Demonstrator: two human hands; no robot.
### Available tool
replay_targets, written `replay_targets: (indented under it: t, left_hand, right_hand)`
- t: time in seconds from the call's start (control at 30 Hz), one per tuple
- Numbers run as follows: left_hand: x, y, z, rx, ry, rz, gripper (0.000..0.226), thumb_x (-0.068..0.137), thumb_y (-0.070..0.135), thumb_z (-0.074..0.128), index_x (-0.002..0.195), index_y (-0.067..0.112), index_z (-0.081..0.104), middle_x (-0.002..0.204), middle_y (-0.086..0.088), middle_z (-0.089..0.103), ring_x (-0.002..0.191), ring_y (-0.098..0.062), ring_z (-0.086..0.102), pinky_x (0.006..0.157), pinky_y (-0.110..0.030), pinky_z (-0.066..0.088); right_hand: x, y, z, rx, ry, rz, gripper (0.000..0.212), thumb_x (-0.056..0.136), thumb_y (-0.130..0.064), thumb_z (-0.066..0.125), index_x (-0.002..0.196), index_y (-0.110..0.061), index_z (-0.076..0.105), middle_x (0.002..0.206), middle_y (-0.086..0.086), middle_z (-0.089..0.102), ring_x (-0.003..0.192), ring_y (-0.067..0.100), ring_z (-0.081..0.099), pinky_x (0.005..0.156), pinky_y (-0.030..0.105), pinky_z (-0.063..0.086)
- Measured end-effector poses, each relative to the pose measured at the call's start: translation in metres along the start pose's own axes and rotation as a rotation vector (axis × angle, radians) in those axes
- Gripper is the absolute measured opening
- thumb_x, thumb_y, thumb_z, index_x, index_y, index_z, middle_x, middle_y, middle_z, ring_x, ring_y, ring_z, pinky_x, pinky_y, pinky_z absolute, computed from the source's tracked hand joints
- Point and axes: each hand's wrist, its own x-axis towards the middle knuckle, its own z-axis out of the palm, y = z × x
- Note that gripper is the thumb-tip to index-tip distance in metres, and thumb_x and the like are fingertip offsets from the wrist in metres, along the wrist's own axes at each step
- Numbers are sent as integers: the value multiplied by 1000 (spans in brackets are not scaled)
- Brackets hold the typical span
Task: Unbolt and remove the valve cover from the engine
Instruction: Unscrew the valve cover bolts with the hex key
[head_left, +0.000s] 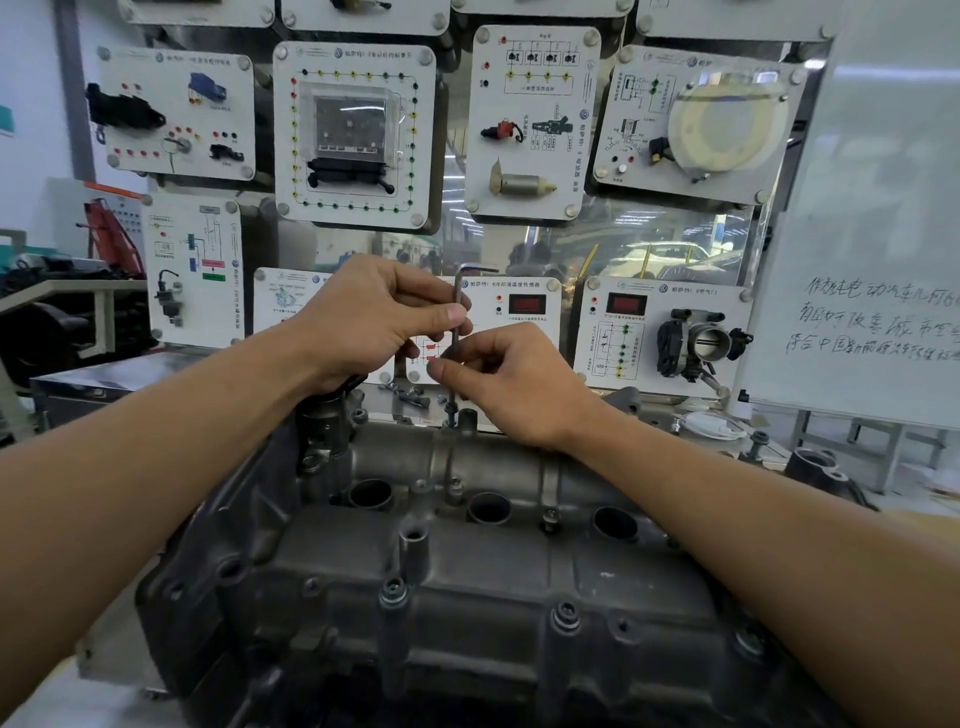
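A grey metal valve cover (441, 561) fills the lower middle, with three round plug holes and several bolts along its edges. A long L-shaped hex key (457, 312) stands upright, its tip in a bolt (451, 413) at the cover's far edge. My left hand (374, 317) pinches the key's upper shaft between thumb and fingers. Lower down, my right hand (514, 379) pinches the shaft just above the bolt.
A wall of white training panels (353, 135) with sensors and wiring stands right behind the engine. A whiteboard (872, 260) leans at the right. Loose bolts (410, 392) lie on the ledge beyond the cover. A throttle body (696, 343) is mounted on one panel.
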Motion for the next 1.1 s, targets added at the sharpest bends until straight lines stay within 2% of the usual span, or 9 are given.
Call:
replay_targets:
  t: [0.13, 0.3, 0.47, 0.57, 0.63, 0.73, 0.87, 1.0, 1.1]
  left_hand:
    - [2, 0, 1, 16, 48, 15, 8, 76, 17, 81, 81, 18, 76, 80, -5, 77, 72, -12, 69, 55, -22, 50]
    - [2, 0, 2, 20, 90, 34, 32, 59, 29, 84, 83, 9, 76, 73, -5, 76, 61, -7, 66, 53, -19, 51]
    - [4, -2, 0, -5, 134, 32, 35, 53, 30, 86, 75, 7, 73, 67, -7, 71, 53, -7, 59, 50, -17, 49]
    - [3, -2, 0, -15, 68, 0, 36, 58, 31, 84, 82, 5, 75, 79, -14, 73, 58, -6, 59, 50, -18, 47]
    - [2, -2, -1, -20, 1, -21, 29, 66, 31, 81, 87, 12, 77, 85, -10, 76, 63, -4, 60, 51, -18, 46]
    - [1, -2, -4, -20, -68, -31, 16, 84, 23, 72, 100, 18, 75, 94, -1, 78, 76, -6, 64, 56, -18, 46]
    - [-1, -2, -6, -36, -105, -30, 16, 90, 19, 67, 104, 19, 73, 93, 3, 78, 84, -11, 66, 64, -22, 47]
    - [-2, -2, -7, -61, -123, -25, 20, 89, 14, 66, 108, 19, 72, 102, 1, 77, 89, -10, 70, 64, -20, 47]
    - [-1, -3, -7, -84, -107, -6, 20, 89, 9, 65, 106, 18, 73, 99, 1, 77, 84, -7, 70, 59, -17, 48]
  right_hand:
    - [2, 0, 1, 45, 92, 11, 28, 82, -25, 79, 74, 1, 73, 49, 3, 51, 44, 6, 33, 48, 17, 31]
    - [3, 3, 3, 26, 159, 24, 20, 79, -22, 83, 68, -8, 73, 46, -11, 53, 39, 2, 41, 49, 14, 33]
    - [5, 1, 3, 9, 149, 27, 17, 80, -20, 81, 71, -8, 74, 55, -4, 61, 45, 2, 46, 53, 18, 38]
    - [4, 1, 2, -2, 121, 13, 20, 84, -17, 77, 72, -3, 71, 59, 3, 62, 51, 8, 47, 56, 23, 41]
    - [4, 1, 1, -18, 94, -3, 23, 87, -16, 74, 72, 0, 68, 58, 5, 58, 52, 10, 44, 55, 23, 40]
    - [3, 1, -2, -42, 40, -23, 25, 90, -15, 70, 74, 3, 68, 57, 2, 53, 51, 6, 39, 55, 20, 36]
    - [3, 0, -3, -36, 12, -38, 22, 93, -13, 66, 74, -1, 70, 57, -6, 52, 49, 1, 39, 55, 16, 35]
    - [2, -1, -3, -77, -8, -48, 25, 95, -14, 61, 77, 1, 69, 65, 17, 60, 55, 7, 41, 58, 28, 38]
    - [3, -1, -3, -105, -34, -36, 28, 97, -15, 58, 79, 5, 68, 75, 25, 65, 61, 26, 49, 65, 38, 46]
